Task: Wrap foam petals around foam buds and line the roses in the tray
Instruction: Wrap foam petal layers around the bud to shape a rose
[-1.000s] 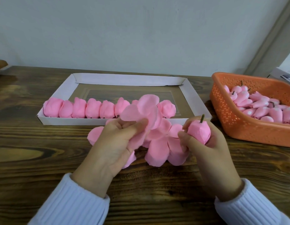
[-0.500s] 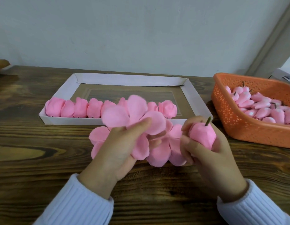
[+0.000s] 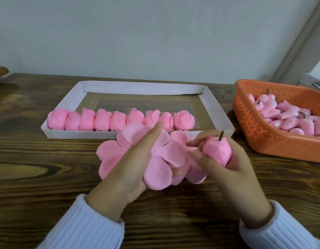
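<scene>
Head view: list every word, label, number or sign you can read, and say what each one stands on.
None can be read.
The white tray, the foam roses and the orange basket show no print.
The pale object at the far right edge bears dark marks, too small and blurred to read.

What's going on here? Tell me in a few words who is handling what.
A person is assembling foam roses at a wooden table. The right hand grips a pink foam bud, stem up. The left hand holds a flower-shaped sheet of foam petals beside it, not yet wrapped round the bud. A row of finished roses lines the near edge of the white tray. The orange basket on the right holds more buds.
</scene>
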`<state>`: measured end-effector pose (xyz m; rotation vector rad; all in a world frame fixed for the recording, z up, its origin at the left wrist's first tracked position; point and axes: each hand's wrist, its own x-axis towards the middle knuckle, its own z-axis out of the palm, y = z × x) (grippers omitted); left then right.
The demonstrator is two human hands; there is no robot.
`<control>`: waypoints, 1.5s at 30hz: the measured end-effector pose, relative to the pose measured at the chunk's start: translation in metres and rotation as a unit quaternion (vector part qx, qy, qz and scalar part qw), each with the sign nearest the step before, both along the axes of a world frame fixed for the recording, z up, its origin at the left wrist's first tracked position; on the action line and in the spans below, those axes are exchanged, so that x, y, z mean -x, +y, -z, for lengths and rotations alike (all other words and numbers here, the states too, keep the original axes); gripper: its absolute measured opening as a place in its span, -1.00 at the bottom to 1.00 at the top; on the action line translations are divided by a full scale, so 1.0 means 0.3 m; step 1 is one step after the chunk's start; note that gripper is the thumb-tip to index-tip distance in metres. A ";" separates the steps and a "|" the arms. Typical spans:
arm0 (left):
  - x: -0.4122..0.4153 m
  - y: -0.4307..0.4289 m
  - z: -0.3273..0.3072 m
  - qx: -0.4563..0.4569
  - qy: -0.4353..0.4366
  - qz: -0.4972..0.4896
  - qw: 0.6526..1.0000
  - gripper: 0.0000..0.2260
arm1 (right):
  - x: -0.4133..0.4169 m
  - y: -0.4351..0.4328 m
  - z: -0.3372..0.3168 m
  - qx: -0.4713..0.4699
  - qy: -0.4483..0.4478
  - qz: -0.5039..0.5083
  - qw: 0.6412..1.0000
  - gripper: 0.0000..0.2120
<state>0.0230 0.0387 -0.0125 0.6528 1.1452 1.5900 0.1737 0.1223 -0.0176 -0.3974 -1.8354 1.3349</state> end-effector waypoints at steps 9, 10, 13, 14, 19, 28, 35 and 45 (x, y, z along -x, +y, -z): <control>-0.026 0.003 0.007 0.022 0.130 -0.017 0.991 -0.39 | 0.004 -0.019 -0.002 -0.016 -0.029 -0.042 0.999 -0.94; -0.025 0.000 0.004 0.008 0.129 -0.016 0.991 -0.49 | 0.005 -0.019 -0.002 -0.025 -0.028 -0.022 0.999 -0.95; -0.015 0.000 0.010 -0.019 0.110 -0.011 0.994 -0.61 | 0.007 -0.008 0.001 -0.013 -0.025 0.049 0.998 -0.98; -0.011 -0.001 0.009 -0.017 0.106 -0.024 0.994 -0.62 | 0.006 -0.003 0.003 -0.010 -0.030 0.065 0.997 -0.98; -0.006 0.002 0.010 0.021 0.143 -0.082 0.986 -0.75 | 0.002 0.005 0.006 -0.013 -0.049 0.093 0.994 -0.96; -0.021 0.015 0.022 0.026 0.122 -0.119 0.985 -0.74 | 0.005 -0.001 0.012 -0.068 -0.039 0.107 0.991 -0.89; -0.019 0.017 0.028 -0.062 0.356 -0.266 0.894 -0.79 | 0.000 -0.020 -0.002 -0.053 0.051 0.059 0.995 -0.94; -0.067 0.008 0.022 -0.191 0.386 -0.241 0.870 -0.80 | 0.013 -0.026 -0.018 0.129 -0.153 -0.180 0.963 -0.70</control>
